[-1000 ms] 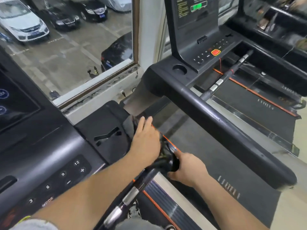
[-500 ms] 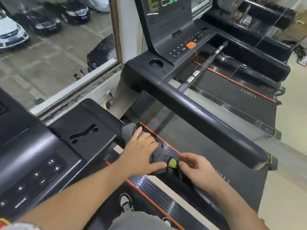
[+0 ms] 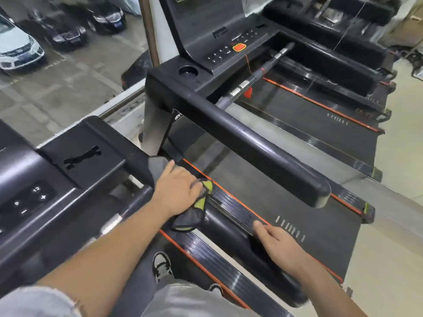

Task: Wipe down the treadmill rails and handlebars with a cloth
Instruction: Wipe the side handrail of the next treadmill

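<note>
**Cloth pinned under the left hand on the near handrail**

The left hand (image 3: 178, 188) lies palm-down, fingers nearly straight, pressing the cloth (image 3: 190, 220) onto the handrail (image 3: 224, 227). The right hand (image 3: 281, 245) rests loose and empty on the same rail, nearer the body. The rail's length runs from the console back toward the person. It is smooth, rounded black plastic. The cloth is soft, crumpled grey with yellow-green edging.

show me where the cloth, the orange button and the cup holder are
cloth (image 3: 188, 220) head view, on its lower grey fold
orange button (image 3: 239, 47) head view, middle of its top face
cup holder (image 3: 188, 70) head view, bare dark floor of the round well
</note>
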Motion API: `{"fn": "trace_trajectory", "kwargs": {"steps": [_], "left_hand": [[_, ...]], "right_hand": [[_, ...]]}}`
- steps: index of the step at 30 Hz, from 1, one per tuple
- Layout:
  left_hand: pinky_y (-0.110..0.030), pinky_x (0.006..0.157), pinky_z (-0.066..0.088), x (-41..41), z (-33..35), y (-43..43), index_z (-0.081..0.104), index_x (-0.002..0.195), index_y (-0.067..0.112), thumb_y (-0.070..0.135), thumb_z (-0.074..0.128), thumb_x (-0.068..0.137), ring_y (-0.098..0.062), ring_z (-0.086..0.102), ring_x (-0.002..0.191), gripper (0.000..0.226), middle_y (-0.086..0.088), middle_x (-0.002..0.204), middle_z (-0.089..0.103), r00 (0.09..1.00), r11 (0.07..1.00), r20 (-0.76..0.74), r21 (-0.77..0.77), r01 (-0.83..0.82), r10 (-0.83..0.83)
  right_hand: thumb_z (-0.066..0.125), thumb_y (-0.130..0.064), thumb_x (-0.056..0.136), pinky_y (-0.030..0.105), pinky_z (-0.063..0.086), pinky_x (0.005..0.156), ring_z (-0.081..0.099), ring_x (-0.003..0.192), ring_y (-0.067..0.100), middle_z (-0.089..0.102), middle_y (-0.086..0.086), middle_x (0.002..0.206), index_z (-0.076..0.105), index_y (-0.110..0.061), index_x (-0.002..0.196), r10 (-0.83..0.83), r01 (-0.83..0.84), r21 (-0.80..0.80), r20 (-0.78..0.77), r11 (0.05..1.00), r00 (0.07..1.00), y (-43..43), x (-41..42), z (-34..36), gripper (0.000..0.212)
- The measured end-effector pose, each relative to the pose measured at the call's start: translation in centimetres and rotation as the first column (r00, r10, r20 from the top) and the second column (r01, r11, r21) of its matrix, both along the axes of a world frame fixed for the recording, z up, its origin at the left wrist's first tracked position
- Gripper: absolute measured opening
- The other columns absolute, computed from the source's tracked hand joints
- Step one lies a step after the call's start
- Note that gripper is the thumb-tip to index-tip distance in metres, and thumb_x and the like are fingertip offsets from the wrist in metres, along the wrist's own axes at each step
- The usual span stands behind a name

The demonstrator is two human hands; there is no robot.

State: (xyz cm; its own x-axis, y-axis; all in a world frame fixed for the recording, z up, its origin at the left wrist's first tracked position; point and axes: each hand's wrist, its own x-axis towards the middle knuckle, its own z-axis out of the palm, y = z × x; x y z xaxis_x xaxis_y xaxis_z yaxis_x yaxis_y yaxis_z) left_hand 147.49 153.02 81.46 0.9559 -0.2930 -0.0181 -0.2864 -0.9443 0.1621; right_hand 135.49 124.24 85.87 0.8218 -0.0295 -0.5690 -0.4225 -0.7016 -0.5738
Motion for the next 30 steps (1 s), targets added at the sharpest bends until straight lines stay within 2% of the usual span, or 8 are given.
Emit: {"fn": "trace_trajectory", "kwargs": {"steps": [2, 7, 12, 16, 18, 24, 28, 30], "left_hand": [[-0.051, 0.122, 0.022, -3.0, 0.5, -3.5, 0.070, 0.081, 0.021, 0.042, 0.047, 0.094, -0.025, 0.061, 0.102, 0.034, -0.002, 0.086, 0.067, 0.996, 0.996, 0.027, -0.035, -0.085, 0.086], [-0.045, 0.125, 0.018, -7.1, -0.7, -5.2, 0.069, 0.104, 0.024, 0.049, 0.036, 0.104, -0.016, 0.057, 0.116, 0.041, 0.007, 0.104, 0.068, 0.928, 0.921, 0.036, -0.110, 0.373, -0.371], [-0.050, 0.124, 0.018, -5.6, 0.2, -7.4, 0.073, 0.091, 0.021, 0.046, 0.035, 0.096, -0.023, 0.059, 0.109, 0.046, -0.001, 0.095, 0.070, 0.993, 0.993, 0.019, 0.008, -0.117, 0.117], [-0.054, 0.124, 0.019, -11.7, -0.9, -9.9, 0.068, 0.104, 0.022, 0.043, 0.045, 0.102, -0.019, 0.054, 0.126, 0.032, 0.005, 0.109, 0.068, 0.960, 0.935, 0.060, -0.218, 0.281, -0.275], [-0.049, 0.126, 0.015, -10.1, -1.2, -7.9, 0.067, 0.114, 0.024, 0.049, 0.036, 0.106, -0.015, 0.050, 0.133, 0.041, 0.009, 0.118, 0.067, 0.911, 0.897, 0.057, -0.154, 0.413, -0.410], [-0.051, 0.127, 0.008, -9.1, -1.3, -8.7, 0.069, 0.102, 0.021, 0.041, 0.037, 0.101, -0.018, 0.047, 0.138, 0.038, 0.006, 0.112, 0.069, 0.961, 0.946, 0.091, -0.221, -0.236, 0.261], [-0.055, 0.126, 0.012, -13.6, -2.0, -8.2, 0.063, 0.131, 0.024, 0.043, 0.043, 0.105, -0.020, 0.037, 0.147, 0.038, 0.011, 0.139, 0.058, 0.932, 0.912, 0.128, -0.199, 0.360, -0.340], [-0.049, 0.127, 0.011, -10.0, -2.1, -5.1, 0.062, 0.130, 0.027, 0.046, 0.038, 0.107, -0.017, 0.039, 0.146, 0.038, 0.012, 0.139, 0.058, 0.880, 0.884, 0.145, -0.054, 0.464, -0.453]], "right_hand": [[0.038, -0.066, 0.101, 0.031, 0.041, 0.073, 0.045, 0.068, 0.006, 0.047, -0.012, 0.075, 0.055, -0.006, 0.083, -0.010, 0.009, 0.041, 0.032, 0.999, 0.999, -0.8, -1.3, 0.0, 0.065], [0.039, -0.070, 0.097, 0.035, 0.042, 0.069, 0.042, 0.059, 0.004, 0.043, -0.014, 0.061, 0.046, -0.021, 0.068, 0.024, -0.026, 0.023, 0.080, 0.999, 0.997, -2.5, -3.6, -0.7, 0.057], [0.063, -0.092, 0.066, 0.026, 0.049, 0.096, 0.063, 0.097, -0.013, 0.070, -0.032, 0.103, 0.068, -0.046, 0.111, 0.019, -0.021, 0.069, 0.025, 0.997, 1.000, -3.8, -5.4, -1.7, 0.065], [0.085, -0.076, 0.047, 0.024, 0.054, 0.090, 0.065, 0.093, -0.009, 0.070, -0.027, 0.102, 0.062, -0.045, 0.116, 0.176, -0.176, -0.035, 0.005, 0.984, 0.984, -3.8, -5.1, -1.1, 0.079], [0.086, -0.073, 0.045, 0.026, 0.055, 0.089, 0.066, 0.091, -0.006, 0.071, -0.024, 0.099, 0.064, -0.043, 0.113, 0.218, -0.218, -0.043, -0.007, 0.975, 0.976, -3.9, -4.5, -0.9, 0.078], [0.087, -0.067, 0.050, 0.026, 0.054, 0.091, 0.066, 0.092, -0.004, 0.070, -0.022, 0.100, 0.062, -0.040, 0.107, 0.256, -0.256, -0.033, 0.002, 0.966, 0.967, -3.1, -3.4, -0.4, 0.067], [0.091, -0.054, 0.061, 0.020, 0.052, 0.091, 0.066, 0.096, -0.005, 0.071, -0.022, 0.100, 0.064, -0.042, 0.098, 0.289, -0.289, -0.022, 0.065, 0.957, 0.955, -1.8, -1.3, 0.0, 0.047], [0.090, -0.059, 0.059, 0.020, 0.051, 0.094, 0.065, 0.100, -0.006, 0.072, -0.023, 0.106, 0.066, -0.041, 0.101, 0.307, -0.307, -0.008, 0.048, 0.952, 0.951, -1.3, -0.5, -0.1, 0.051]]}}
